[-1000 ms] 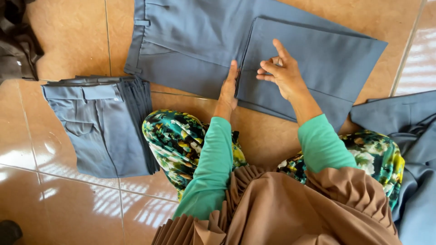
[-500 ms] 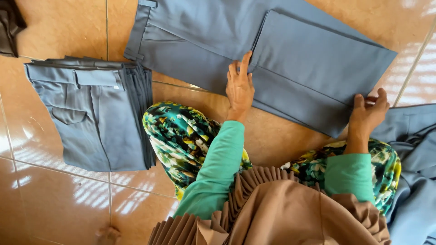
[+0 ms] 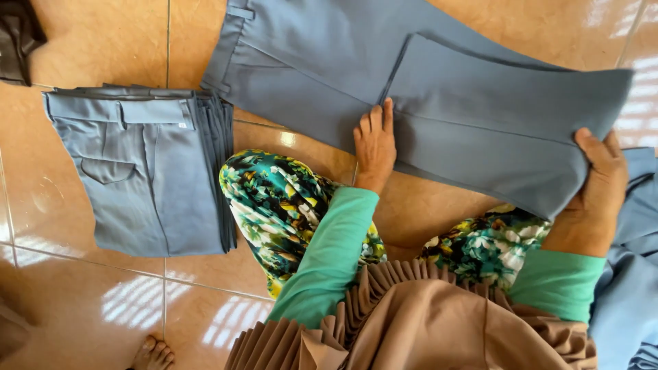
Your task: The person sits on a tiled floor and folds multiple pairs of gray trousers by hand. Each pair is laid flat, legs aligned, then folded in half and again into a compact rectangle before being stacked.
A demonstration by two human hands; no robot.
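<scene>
A pair of grey-blue trousers lies on the tiled floor in front of me, its legs folded back over themselves. My left hand presses flat on the trousers at the fold line. My right hand grips the folded leg end at its lower right corner, thumb on top, and that edge is lifted off the floor. I wear green sleeves and a flowered garment over my knees.
A stack of folded grey-blue trousers sits on the floor to the left. More grey-blue cloth lies at the right edge. Dark cloth is at the top left corner. A bare foot shows at the bottom.
My right hand went from the middle of the folded leg out to its right end and took hold of it. My left hand stayed pressed at the fold.
</scene>
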